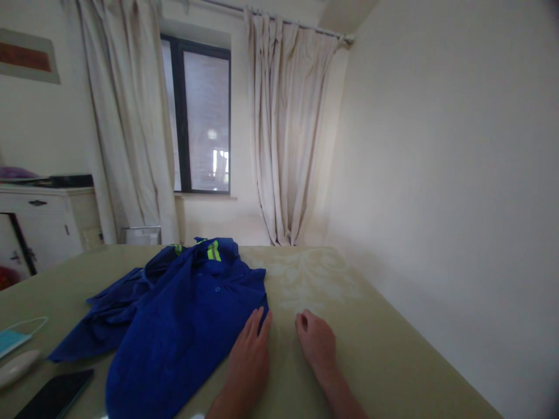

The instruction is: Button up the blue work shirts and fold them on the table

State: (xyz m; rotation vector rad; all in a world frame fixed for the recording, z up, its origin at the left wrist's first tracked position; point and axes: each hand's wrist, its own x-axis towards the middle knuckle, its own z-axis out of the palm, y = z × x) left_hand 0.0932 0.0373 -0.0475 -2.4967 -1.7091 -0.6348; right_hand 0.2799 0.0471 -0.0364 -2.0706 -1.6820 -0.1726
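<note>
A blue work jacket [174,326] with buttons and yellow-green reflective strips lies spread and rumpled on a pale green, floral-patterned surface [393,361]. My left hand [251,355] rests flat along the jacket's right edge, its fingers stretched out and pointing away from me. To the right of the jacket, apart from it, my right hand [317,340] sits on the surface with its fingers curled in. Nothing shows in that hand.
Near the left edge are a dark phone [56,393], a pale rounded object [20,368] and a light blue face mask [13,340]. A wall [454,192] runs along the right side. Curtains [286,122] and a window [207,122] stand behind, with a white cabinet [48,227] at left.
</note>
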